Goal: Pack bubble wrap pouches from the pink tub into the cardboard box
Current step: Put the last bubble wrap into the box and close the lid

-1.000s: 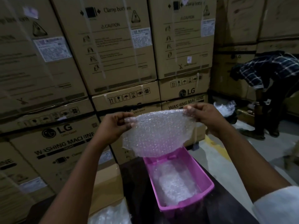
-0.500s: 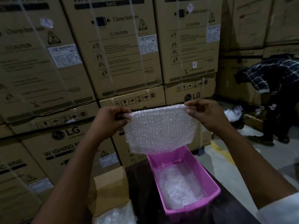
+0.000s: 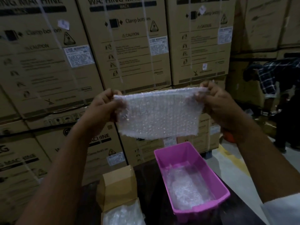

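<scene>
Left hand: my left hand [image 3: 103, 109] pinches the upper left corner of a bubble wrap pouch [image 3: 159, 113], fingers curled over its edge.
Right hand: my right hand [image 3: 217, 106] pinches the upper right corner of the same pouch, fingers curled.
Pouch: stretched flat between my hands, held up in the air above the far end of the pink tub [image 3: 211, 184], its lower edge hanging free.
Pink tub: on the dark desk [image 3: 151, 192] in front of me, with more bubble wrap [image 3: 185, 187] lying in its bottom.
Cardboard box: the cardboard box [image 3: 118, 185] sits left of the tub, flap raised, with bubble wrap inside at its near end.
Background: stacked washing machine cartons [image 3: 129, 46] fill the wall ahead; a person in a checked shirt [image 3: 279, 75] bends over at far right.
</scene>
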Demonstrator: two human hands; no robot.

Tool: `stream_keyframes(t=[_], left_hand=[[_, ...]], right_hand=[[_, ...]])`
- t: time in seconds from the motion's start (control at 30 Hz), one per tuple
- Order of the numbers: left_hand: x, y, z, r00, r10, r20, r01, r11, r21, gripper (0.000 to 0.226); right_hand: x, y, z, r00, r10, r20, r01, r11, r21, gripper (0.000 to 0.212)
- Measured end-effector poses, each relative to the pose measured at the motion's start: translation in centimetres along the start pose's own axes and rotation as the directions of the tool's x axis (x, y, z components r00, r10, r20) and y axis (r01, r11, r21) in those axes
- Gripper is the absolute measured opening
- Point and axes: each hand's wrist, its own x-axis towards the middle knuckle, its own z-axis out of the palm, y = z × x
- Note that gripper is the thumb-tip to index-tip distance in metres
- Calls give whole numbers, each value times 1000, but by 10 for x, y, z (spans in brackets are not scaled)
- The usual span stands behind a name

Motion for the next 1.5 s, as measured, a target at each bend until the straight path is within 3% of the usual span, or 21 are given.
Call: stream_keyframes(t=[0.07, 0.13, 0.17, 0.23, 0.3, 0.37, 0.43, 0.5, 0.57, 0.6, 0.7, 0.87, 0.97, 1.03, 1.23, 1.37, 1.43, 1.5], left_hand=[[-1, -2, -5, 994, -20, -109, -1, 982, -190, 11], [-12, -19, -6, 978, -114, -174, 57, 952, -302, 16], [-21, -32, -7, 970, -160, -183, 96, 943, -319, 19], [-42, -58, -9, 955, -238, -174, 166, 922, -349, 22], [-60, -78, -14, 936, -313, -159, 241, 902, -358, 22], [-75, -93, -26, 913, -377, -159, 300, 881, -365, 21], [-90, -109, -42, 879, -446, -169, 351, 844, -405, 21], [-106, -130, -58, 842, -515, -163, 392, 790, -471, 22], [-130, -148, -67, 794, -604, -75, 469, 686, -557, 34], [-143, -156, -68, 759, -651, -22, 529, 635, -563, 40], [-178, -183, -66, 669, -743, -12, 654, 597, -465, 38], [-198, -220, -74, 660, -737, -145, 663, 663, -347, 20], [-209, -244, -73, 616, -777, -131, 732, 625, -271, 24], [-218, -266, -72, 601, -771, -210, 759, 633, -154, 23], [-229, -313, -57, 691, -595, -410, 710, 665, 233, 45], [-227, -327, -46, 756, -519, -399, 651, 666, 366, 59], [-228, -334, -40, 794, -513, -326, 605, 617, 504, 60], [-232, -336, -35, 827, -479, -293, 524, 470, 710, 58]], right_hand=[[3, 1, 8, 997, 18, 70, -30, 984, 176, 37], [-7, 28, 17, 971, 118, 210, -176, 942, 286, 53], [-17, 41, 27, 942, 190, 278, -266, 926, 269, 49], [-33, 74, 46, 941, 270, 202, -313, 922, 227, 10], [-48, 100, 66, 911, 358, 205, -406, 862, 303, 31], [-56, 111, 84, 862, 471, 185, -506, 820, 270, 45], [-51, 135, 88, 867, 482, 123, -496, 821, 282, 45], [-51, 145, 100, 818, 512, 262, -572, 775, 270, 11], [-52, 155, 116, 772, 545, 329, -614, 772, 163, 38], [-55, 161, 126, 776, 562, 284, -605, 792, 86, 40], [-67, 180, 158, 768, 621, 158, -618, 783, -74, 39], [-79, 210, 185, 774, 633, 18, -631, 774, -49, 17], [-90, 234, 195, 723, 690, -32, -690, 719, -85, 18], [-103, 258, 198, 693, 720, -49, -714, 675, -184, 19], [-129, 303, 206, 763, 624, -168, -578, 543, -609, 9], [-134, 314, 210, 774, 610, -170, -536, 489, -688, 36], [-136, 322, 209, 768, 622, -149, -517, 467, -717, 47], [-137, 328, 208, 766, 629, -134, -485, 429, -762, 60]])
